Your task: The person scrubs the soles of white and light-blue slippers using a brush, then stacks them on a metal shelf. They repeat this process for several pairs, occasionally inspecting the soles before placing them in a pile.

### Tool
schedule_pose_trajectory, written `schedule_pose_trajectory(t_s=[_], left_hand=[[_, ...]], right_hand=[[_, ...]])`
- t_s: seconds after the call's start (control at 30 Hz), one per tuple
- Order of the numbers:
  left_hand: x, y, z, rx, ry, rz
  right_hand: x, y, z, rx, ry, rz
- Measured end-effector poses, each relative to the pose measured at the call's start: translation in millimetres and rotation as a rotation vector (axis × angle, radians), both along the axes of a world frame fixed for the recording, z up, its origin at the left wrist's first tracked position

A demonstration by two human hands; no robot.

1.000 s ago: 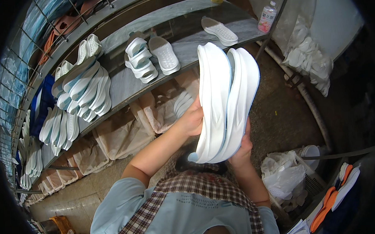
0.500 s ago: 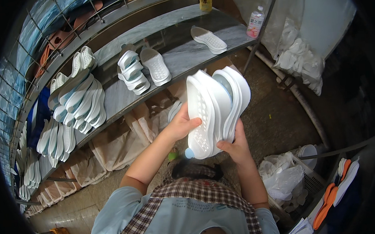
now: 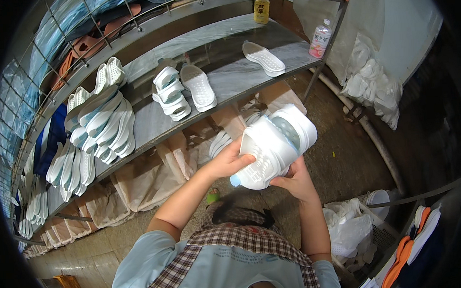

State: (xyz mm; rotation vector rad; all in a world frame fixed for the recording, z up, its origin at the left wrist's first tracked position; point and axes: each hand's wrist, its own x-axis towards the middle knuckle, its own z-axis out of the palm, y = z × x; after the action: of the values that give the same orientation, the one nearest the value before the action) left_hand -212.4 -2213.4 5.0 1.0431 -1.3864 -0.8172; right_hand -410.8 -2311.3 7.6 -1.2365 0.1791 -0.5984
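Between my hands is a small bundle of white shoe soles (image 3: 267,155), stacked face to side, with pale blue showing at a tip and inside the far one. My left hand (image 3: 230,158) grips the bundle from the left, its thumb lying on the dotted inner face of the nearest sole. From the lower right my right hand (image 3: 295,181) clasps it, thumb along the bottom edge and the other fingers hidden behind. On the shelf ahead, a single sole (image 3: 199,87) lies beside a short pile of soles (image 3: 170,93); another lone sole (image 3: 264,58) rests farther right.
A marble-topped shelf (image 3: 226,46) crosses ahead, with many soles (image 3: 108,126) heaped at its left. A drink bottle (image 3: 319,39) and a yellow can (image 3: 261,11) stand at its right end. A crate with white plastic bags (image 3: 350,226) sits low right, near a rack holding orange insoles (image 3: 399,263).
The bundle of soles has tipped away from me and dropped slightly, with both hands still around it. The shelf appears a little lower and farther right in view.
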Motion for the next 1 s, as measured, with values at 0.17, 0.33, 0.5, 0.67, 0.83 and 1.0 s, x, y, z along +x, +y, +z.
schedule_pose_trajectory(t_s=[0.17, 0.33, 0.5, 0.67, 0.83, 1.0], left_hand=[[-1, 2, 8, 0.045, -0.088, 0.036], [0, 1, 9, 0.059, -0.091, 0.03], [3, 0, 4, 0.04, -0.157, 0.076], [8, -4, -1, 0.009, -0.246, 0.091], [12, 0, -2, -0.017, -0.281, 0.11], [4, -10, 6, -0.13, -0.248, 0.21]], right_hand=[[0, -4, 1, 0.007, 0.015, 0.018], [1, -6, 1, 0.04, 0.029, 0.046], [2, -10, -3, -0.032, 0.033, 0.036], [1, -13, -5, -0.118, 0.127, -0.025], [-1, -15, -9, -0.208, 0.126, -0.037], [4, -20, -18, -0.498, 0.199, -0.172]])
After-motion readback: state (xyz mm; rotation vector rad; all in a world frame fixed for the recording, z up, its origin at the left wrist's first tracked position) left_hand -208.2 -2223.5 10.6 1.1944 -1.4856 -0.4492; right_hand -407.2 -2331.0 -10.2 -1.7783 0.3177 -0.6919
